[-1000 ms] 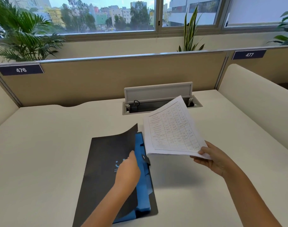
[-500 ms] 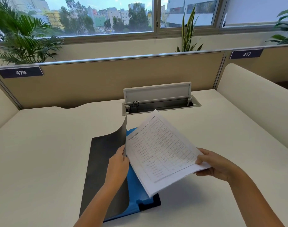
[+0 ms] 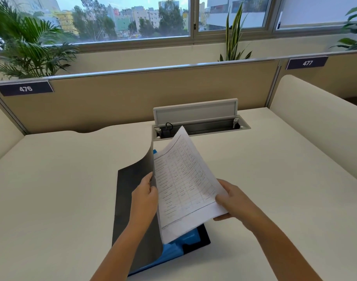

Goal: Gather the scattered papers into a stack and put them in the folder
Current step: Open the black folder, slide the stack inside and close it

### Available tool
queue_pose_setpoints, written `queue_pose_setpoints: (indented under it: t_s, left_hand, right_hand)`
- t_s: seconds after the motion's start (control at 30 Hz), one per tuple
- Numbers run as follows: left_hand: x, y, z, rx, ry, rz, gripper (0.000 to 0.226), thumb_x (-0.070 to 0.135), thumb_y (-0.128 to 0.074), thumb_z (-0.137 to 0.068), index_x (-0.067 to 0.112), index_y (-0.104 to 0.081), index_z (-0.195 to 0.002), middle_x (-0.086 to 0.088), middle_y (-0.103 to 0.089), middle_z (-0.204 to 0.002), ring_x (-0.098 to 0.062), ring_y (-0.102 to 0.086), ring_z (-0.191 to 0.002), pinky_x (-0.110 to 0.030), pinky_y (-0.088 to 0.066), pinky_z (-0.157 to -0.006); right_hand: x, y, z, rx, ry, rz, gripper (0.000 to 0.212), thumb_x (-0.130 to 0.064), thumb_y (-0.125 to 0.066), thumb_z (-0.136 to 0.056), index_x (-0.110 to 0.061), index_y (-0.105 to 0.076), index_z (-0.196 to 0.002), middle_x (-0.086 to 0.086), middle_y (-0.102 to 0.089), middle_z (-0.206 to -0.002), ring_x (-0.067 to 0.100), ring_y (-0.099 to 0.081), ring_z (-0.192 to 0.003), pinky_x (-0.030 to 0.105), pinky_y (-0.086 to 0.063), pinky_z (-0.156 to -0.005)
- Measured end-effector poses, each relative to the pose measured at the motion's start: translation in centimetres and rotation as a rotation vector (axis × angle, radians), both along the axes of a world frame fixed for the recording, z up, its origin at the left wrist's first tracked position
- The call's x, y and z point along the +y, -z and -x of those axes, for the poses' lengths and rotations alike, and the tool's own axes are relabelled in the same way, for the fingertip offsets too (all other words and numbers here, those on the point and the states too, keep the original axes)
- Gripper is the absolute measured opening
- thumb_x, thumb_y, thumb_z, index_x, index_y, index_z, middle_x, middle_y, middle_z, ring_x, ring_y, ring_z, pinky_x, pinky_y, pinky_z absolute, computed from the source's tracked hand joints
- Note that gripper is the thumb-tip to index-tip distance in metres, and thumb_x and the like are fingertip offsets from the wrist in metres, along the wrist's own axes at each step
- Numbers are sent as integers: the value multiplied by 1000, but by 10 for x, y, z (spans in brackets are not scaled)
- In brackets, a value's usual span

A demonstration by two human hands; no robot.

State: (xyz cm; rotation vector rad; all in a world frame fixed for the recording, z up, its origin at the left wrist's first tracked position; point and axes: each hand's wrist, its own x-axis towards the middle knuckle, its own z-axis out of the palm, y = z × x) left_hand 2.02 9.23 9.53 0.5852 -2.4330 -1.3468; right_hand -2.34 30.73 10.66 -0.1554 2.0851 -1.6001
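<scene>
The broad cream desk carried one black folder with a blue inner pocket at six o'clock, its cover lifted. One stack of white printed table sheets slanted into the opening, its lower left edge hidden behind the cover; the sheet count was unreadable. The left hand pinched the cover's edge. The right hand grasped the stack's four-o'clock corner.

Left hand pinching, forearm raised; right hand gripping, thumb on top, forearm extended
</scene>
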Motion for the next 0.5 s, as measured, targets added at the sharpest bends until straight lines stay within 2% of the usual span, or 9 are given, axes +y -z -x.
queue_pose_setpoints:
  t_s: [0.1, 0.17, 0.3, 0.4, 0.47, 0.5]
  left_hand:
    - [4, 3, 1, -36, 18, 29, 41, 14, -41, -94, 15, -39, -135, 20, -54, -85, -5, -56, -61, -5, -38, -40]
    - [6, 6, 1, -52, 27, 37, 40, 15, -41, -94, 16, -39, -134, 21, -51, -79, -6, -57, -63, -3, -38, -40]
    - [12, 11, 4, -55, 15, 25, 41, 13, -39, -94, 16, -39, -135, 15, -54, -77, -7, -56, -63, -9, -39, -48]
    - [23, 14, 4, -49, 13, 35, 43, 10, -37, -93, 18, -38, -135, 18, -53, -78, -8, -56, -62, -13, -42, -48]
    - [32, 18, 2, -44, 19, 35, 44, 11, -37, -93, 18, -37, -136, 17, -57, -88, -4, -56, -66, -12, -43, -51]
    - [37, 20, 1, -42, 28, 37, 45, 12, -38, -93, 19, -36, -137, 11, -61, -98, -2, -57, -71, -11, -45, -57]
  right_hand:
    - [-1, -1, -4, 31, 2, -14, 51, -1, -39, -87, -29, -46, -130, 1, -54, -123, 19, -60, -95, 28, -59, -59]
    - [0, -3, -4, 70, 39, -23, 52, -1, -39, -86, -29, -47, -129, 2, -55, -122, 18, -61, -94, 29, -59, -59]
    - [-13, 7, -21, 106, -34, -34, 57, 2, -39, -82, -28, -46, -130, 3, -55, -119, 14, -62, -87, 26, -58, -55]
    - [-30, 25, -40, 90, -128, -39, 56, 0, -36, -85, -31, -39, -132, -1, -53, -117, 9, -61, -86, 21, -57, -56]
    - [-40, 37, -45, 66, -151, -43, 50, -4, -37, -88, -28, -37, -132, -1, -53, -116, 11, -60, -90, 19, -56, -58]
    - [-45, 42, -46, 57, -166, -58, 45, -6, -38, -90, -25, -37, -130, -2, -53, -112, 8, -59, -90, 17, -55, -59]
